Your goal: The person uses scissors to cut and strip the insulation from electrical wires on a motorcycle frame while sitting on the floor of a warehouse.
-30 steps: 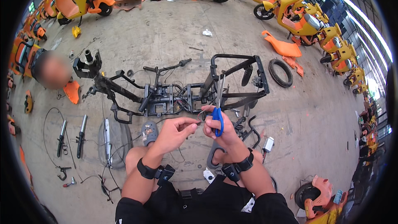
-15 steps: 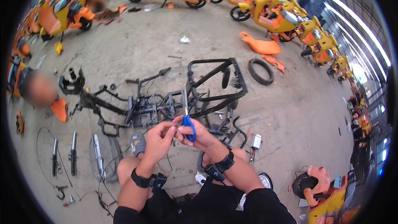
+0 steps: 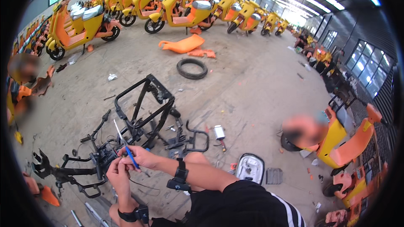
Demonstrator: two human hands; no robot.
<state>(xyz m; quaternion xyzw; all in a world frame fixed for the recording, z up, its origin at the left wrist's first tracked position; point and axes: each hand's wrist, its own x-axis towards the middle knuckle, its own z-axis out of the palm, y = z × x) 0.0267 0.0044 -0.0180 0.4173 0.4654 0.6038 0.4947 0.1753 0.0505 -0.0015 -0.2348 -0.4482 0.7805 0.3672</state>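
Note:
Scissors with blue handles [image 3: 131, 158] rest in my right hand [image 3: 143, 158], their metal blades pointing up and away over the frame. That hand's fingertips meet those of my left hand [image 3: 117, 177], which is closed in a pinch. What lies between the fingertips is too small to make out. A thin dark cable [image 3: 145, 187] runs on the floor just right of my left hand. Beyond both hands lies a stripped black scooter frame [image 3: 72, 171], with rods and brackets attached.
A black tyre [image 3: 191, 75] and an orange body panel [image 3: 183, 45] lie farther off. To the right are a white box with a lead [image 3: 219, 132] and a white shell part [image 3: 249, 171]. Yellow scooters [image 3: 179, 10] line the back; another scooter [image 3: 332, 147] stands at right.
My view has turned to the right, so the frame, tyre and panel sit farther left. My hands stay together, and the scissors remain in my right hand.

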